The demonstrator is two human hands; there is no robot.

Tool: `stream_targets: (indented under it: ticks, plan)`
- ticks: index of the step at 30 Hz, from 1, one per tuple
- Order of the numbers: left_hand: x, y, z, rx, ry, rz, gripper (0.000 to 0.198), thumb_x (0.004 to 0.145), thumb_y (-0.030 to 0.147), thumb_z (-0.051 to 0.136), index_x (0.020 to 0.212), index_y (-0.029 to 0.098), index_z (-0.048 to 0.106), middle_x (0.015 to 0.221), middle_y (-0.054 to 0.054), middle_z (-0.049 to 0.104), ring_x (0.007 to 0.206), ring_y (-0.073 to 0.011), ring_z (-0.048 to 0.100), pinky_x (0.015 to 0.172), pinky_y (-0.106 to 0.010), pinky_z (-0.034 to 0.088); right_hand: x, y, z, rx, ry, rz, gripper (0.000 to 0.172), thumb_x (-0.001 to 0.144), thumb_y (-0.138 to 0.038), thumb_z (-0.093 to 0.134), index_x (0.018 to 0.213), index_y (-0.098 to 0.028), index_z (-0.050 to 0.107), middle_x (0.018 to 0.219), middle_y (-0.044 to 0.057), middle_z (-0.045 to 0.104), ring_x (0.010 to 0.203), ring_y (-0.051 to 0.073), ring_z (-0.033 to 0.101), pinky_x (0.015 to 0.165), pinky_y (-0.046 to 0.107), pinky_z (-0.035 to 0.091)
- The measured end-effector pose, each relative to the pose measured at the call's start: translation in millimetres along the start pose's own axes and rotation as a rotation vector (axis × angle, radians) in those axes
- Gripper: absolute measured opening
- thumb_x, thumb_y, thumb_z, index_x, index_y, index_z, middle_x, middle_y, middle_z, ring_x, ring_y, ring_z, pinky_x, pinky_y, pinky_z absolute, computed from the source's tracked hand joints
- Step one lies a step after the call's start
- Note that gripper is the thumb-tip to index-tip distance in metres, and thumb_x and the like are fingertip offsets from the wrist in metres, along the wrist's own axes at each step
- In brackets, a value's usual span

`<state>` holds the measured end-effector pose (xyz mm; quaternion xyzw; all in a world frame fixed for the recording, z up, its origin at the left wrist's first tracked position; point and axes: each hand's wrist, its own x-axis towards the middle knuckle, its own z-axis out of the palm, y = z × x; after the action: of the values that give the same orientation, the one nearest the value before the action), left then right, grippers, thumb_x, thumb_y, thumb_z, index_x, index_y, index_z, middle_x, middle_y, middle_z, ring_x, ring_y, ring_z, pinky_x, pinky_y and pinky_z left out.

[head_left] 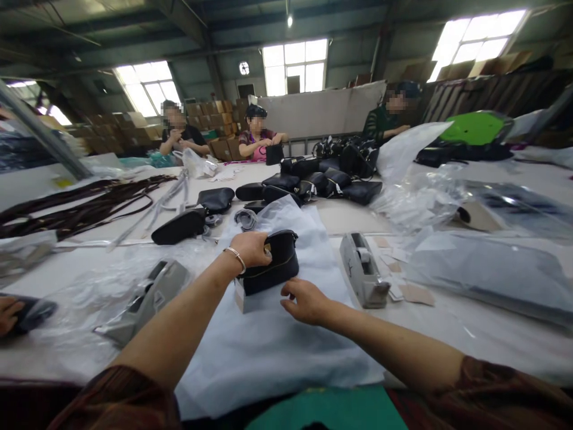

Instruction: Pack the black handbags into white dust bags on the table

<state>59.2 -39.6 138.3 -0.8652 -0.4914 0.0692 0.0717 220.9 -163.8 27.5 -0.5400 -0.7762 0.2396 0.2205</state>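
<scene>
Black bag on white sheet, left hand gripping, right hand touching.

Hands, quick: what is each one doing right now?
Left hand: closed on the top of the small black bag.
Right hand: fingers curled at the bag's lower edge; firm grip cannot be told.

Nothing here can be read from where I stand. The small tag hanging off the black bag shows a blank pale face, and the cartons stacked against the far wall are too small and blurred for any print to come through. The tape dispensers on the bench carry no legible brand either.
</scene>
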Motion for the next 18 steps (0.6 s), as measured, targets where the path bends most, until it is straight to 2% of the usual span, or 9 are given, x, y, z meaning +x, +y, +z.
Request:
stream_targets:
  ticks: [2,5,9,11,14,18]
  plan:
    - [-0.2,-6.5,-4.2,0.0,0.008,-0.004,0.041,0.071,0.05,0.063,0.1,0.022,0.071,0.1,-0.011,0.076,0.094,-0.0311,0.072,0.073,-0.035,0.052,-4.4,3.4,2.1,-0.008,-0.029,-0.023,0.023,0.085,-0.024,0.068,0.104,-0.014,0.073,0.103,0.011,0.07,0.088,0.021,0.066,0.083,0.032,0.05]
    - [-0.6,-26.0,-24.1,-0.015,0.048,-0.037,0.047,0.071,0.057,0.063,0.101,0.022,0.072,0.099,-0.011,0.076,0.094,-0.0319,0.072,0.074,-0.035,0.052,-3.6,10.5,2.5,-0.024,-0.025,-0.075,0.024,0.085,-0.023,0.067,0.107,-0.014,0.072,0.109,0.013,0.069,0.097,0.024,0.067,0.089,0.034,0.052]
    - [-0.3,-51.7,-57.3,0.005,0.186,-0.127,0.056,0.071,0.061,0.065,0.11,0.022,0.071,0.102,-0.011,0.076,0.099,-0.0346,0.071,0.08,-0.037,0.051,6.7,22.3,5.7,-0.109,-0.012,-0.169,0.03,0.088,-0.025,0.067,0.115,-0.012,0.071,0.126,0.018,0.066,0.116,0.029,0.062,0.102,0.042,0.049]
    - [-1.0,-54.8,-62.4,0.023,0.242,-0.135,0.056,0.073,0.058,0.067,0.116,0.021,0.069,0.104,-0.012,0.075,0.102,-0.036,0.07,0.085,-0.04,0.05,10.4,27.1,11.2,-0.172,-0.034,-0.204,0.036,0.088,-0.028,0.069,0.12,-0.012,0.069,0.138,0.021,0.06,0.127,0.033,0.056,0.107,0.047,0.045]
    - [-4.3,-45.3,-42.9,0.026,0.287,-0.051,0.05,0.082,0.047,0.066,0.124,0.019,0.065,0.109,-0.015,0.074,0.106,-0.0364,0.069,0.091,-0.045,0.049,10.1,33.3,21.6,-0.22,-0.108,-0.204,0.043,0.089,-0.033,0.069,0.126,-0.014,0.066,0.147,0.022,0.053,0.135,0.037,0.049,0.109,0.053,0.043]
    - [-13.5,-25.5,21.1,0.0,0.336,0.138,0.04,0.094,0.029,0.054,0.13,0.013,0.061,0.13,-0.021,0.067,0.124,-0.0338,0.062,0.103,-0.047,0.045,7.6,42.8,29.6,-0.191,-0.162,-0.211,0.048,0.088,-0.033,0.069,0.133,-0.016,0.063,0.15,0.02,0.051,0.138,0.037,0.045,0.11,0.056,0.04]
